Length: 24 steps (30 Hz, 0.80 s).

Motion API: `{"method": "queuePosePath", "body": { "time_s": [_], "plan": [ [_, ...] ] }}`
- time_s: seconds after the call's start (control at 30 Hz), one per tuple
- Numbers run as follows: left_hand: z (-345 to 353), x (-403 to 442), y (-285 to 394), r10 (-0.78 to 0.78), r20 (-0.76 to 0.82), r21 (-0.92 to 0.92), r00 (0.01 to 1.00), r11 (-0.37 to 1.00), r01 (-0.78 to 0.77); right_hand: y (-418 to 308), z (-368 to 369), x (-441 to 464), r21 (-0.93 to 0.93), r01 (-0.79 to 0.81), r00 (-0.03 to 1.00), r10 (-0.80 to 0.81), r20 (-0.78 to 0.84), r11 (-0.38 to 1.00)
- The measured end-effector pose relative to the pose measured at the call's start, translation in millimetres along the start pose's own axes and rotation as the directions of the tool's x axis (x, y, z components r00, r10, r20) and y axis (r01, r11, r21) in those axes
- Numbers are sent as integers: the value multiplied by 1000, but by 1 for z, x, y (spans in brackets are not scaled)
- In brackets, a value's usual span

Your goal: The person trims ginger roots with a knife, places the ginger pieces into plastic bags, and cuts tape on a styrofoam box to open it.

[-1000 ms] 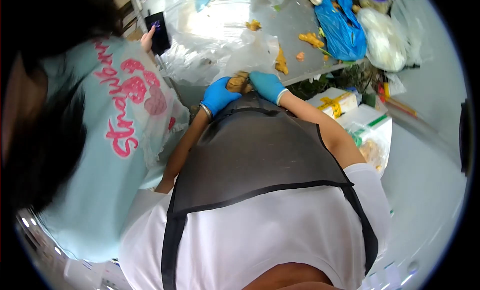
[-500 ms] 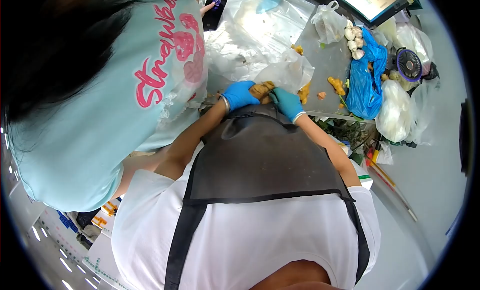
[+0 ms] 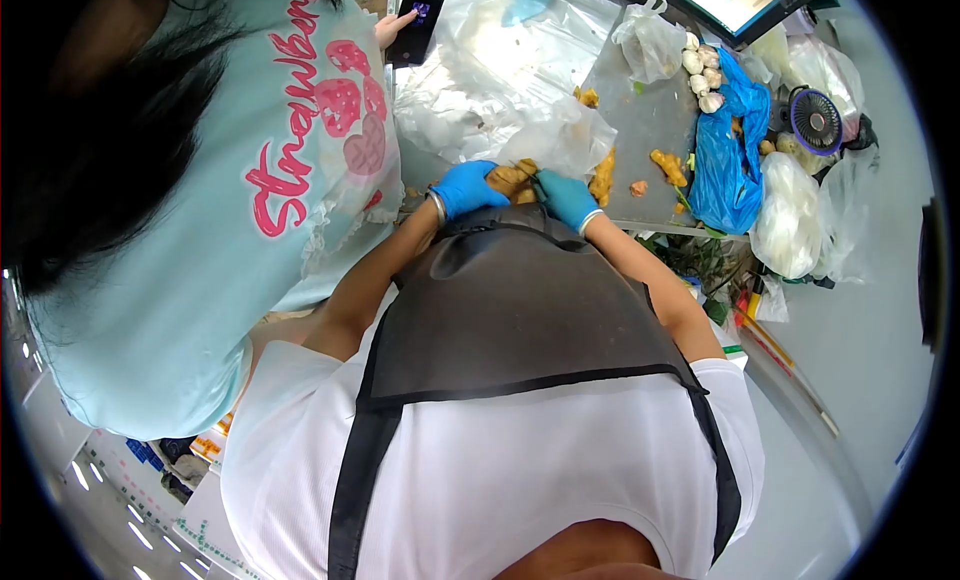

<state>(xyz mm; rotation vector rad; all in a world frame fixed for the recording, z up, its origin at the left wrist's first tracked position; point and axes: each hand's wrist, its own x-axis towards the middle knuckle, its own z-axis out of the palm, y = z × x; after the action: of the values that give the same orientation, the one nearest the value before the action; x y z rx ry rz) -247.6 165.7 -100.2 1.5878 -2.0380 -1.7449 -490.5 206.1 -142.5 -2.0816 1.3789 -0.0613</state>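
Note:
At the table's near edge, just above the dark apron (image 3: pixel 530 300), my left hand (image 3: pixel 468 188) in a blue glove is closed around a tan, knobbly piece of ginger (image 3: pixel 512 180). My right hand (image 3: pixel 568 199), gloved in teal, is at the right end of that piece with its fingers curled in. A small dark shape shows at its fingertips, too small to name. Beyond both hands lies a crumpled clear plastic bag (image 3: pixel 560 135). More ginger (image 3: pixel 602 177) rests on the table right beside my right hand.
Further right are another ginger piece (image 3: pixel 668 167), garlic bulbs (image 3: pixel 702 72), a blue plastic bag (image 3: pixel 728 170), white bags (image 3: pixel 787 220) and a small fan (image 3: pixel 815 122). A monitor (image 3: pixel 745 5) stands at the back. At my left, a person in a light blue shirt (image 3: pixel 190 270) touches a phone (image 3: pixel 416 28).
My view has shifted slightly. Both hands stay on the ginger, which appears turned a little. The neighbouring person has leaned slightly left, a finger still on the phone.

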Motion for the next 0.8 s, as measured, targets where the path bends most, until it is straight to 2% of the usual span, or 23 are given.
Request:
{"method": "queuePosePath", "body": {
  "time_s": [0.07, 0.17, 0.27, 0.37, 0.47, 0.57, 0.67, 0.77, 0.8],
  "plan": [
    [2, 2, -4, -27, -2, -10, 1000, 1000, 27, -11, -3, 6, -40, -44, 999, 44, 13, 998],
    [2, 2, 0, -13, -40, 87, 999, 996, 16, -18, -2, 14, -83, -122, 992, 123, 6, 989],
    [5, 0, -4, -10, -53, 40, 999, 999, 12, -17, 0, 12, -59, -150, 987, 153, 44, 987],
    [0, -7, 3, -10, -39, 32, 999, 999, 11, -7, -5, -2, 21, -31, 999, 30, 17, 999],
    [2, -5, -2, 32, -23, -50, 999, 998, -34, -5, -12, -11, 22, -58, 996, 56, 74, 998],
    [1, -7, 3, 3, -64, 5, 998, 1000, -3, -17, -12, -3, -48, -125, 990, 128, 61, 991],
    [2, -7, 4, -20, -78, 67, 997, 997, 25, -22, -7, 10, -16, -128, 992, 129, 9, 992],
    [3, -8, 1, 12, -100, 32, 995, 999, -9, -21, -3, 12, 32, -174, 984, 173, 41, 984],
    [6, -7, -3, -1, -94, 15, 996, 1000, 2, -19, -1, 13, 109, -180, 982, 172, 81, 978]
  ]
}}
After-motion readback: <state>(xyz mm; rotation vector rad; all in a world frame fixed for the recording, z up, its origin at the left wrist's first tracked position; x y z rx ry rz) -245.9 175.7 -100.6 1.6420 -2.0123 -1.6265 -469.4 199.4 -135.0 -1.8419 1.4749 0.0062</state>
